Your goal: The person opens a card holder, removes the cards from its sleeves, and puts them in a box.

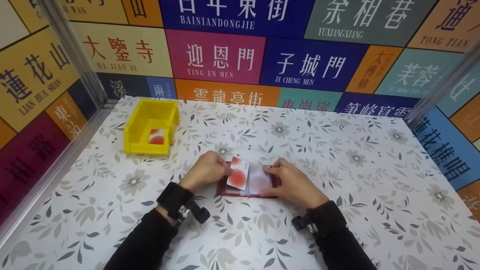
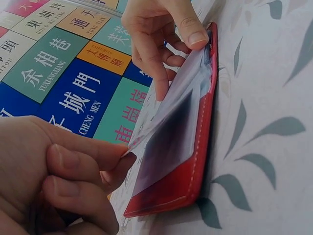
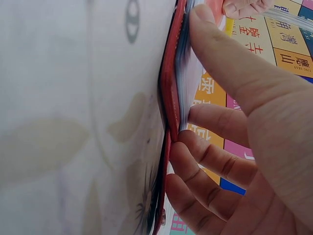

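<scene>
A red card holder (image 1: pixel 222 190) with pale stitching and clear plastic sleeves (image 1: pixel 258 179) lies opened out in front of me on the table. Over its left half sits a white card (image 1: pixel 237 179) with a red circle, slightly tilted. My left hand (image 1: pixel 209 167) pinches the card's left edge between thumb and finger; in the left wrist view that edge stands lifted off the holder. My right hand (image 1: pixel 292 182) grips the holder's right side. In the right wrist view its thumb (image 3: pixel 220 54) presses the stacked sleeves while the other fingers curl at the far edge.
At the back left stands a yellow plastic bin (image 1: pixel 146 148) with a red-and-white card (image 1: pixel 156 137) inside. The tabletop (image 1: pixel 318 146) has a leaf-and-flower print. Panels with street signs (image 1: pixel 217 58) rise behind it and at both sides.
</scene>
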The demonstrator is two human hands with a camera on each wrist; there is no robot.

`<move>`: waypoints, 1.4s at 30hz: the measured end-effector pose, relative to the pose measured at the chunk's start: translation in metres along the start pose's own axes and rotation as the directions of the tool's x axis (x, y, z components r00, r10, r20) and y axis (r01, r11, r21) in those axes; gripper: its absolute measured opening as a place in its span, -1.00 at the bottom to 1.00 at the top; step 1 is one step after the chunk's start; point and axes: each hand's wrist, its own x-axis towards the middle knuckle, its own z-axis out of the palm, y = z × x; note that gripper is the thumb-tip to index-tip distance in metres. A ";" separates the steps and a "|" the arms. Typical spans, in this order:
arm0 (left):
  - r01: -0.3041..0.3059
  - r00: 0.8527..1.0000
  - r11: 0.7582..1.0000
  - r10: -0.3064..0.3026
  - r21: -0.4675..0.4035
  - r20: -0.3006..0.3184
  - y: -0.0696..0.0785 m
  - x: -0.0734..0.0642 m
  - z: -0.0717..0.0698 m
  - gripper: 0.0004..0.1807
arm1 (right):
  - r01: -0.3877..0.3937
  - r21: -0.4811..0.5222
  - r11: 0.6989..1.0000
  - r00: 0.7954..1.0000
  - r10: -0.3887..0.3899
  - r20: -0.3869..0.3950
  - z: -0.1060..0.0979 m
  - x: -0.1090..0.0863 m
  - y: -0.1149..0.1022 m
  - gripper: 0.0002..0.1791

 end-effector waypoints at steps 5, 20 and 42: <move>0.003 1.000 1.000 -0.003 -0.026 -0.020 -0.003 -0.001 -0.002 -0.83 | 0.003 -0.012 1.000 1.000 -0.003 -0.003 0.000 -0.001 0.000 -0.02; 0.003 1.000 1.000 -0.002 -0.005 0.027 -0.003 -0.001 -0.023 -0.86 | -0.011 -0.025 1.000 1.000 0.011 0.007 0.000 0.000 -0.001 -0.02; 0.087 0.996 0.993 -0.086 0.081 -0.017 0.006 -0.004 -0.065 -0.87 | 0.044 -0.028 0.999 0.999 -0.044 -0.013 0.001 0.001 0.001 -0.05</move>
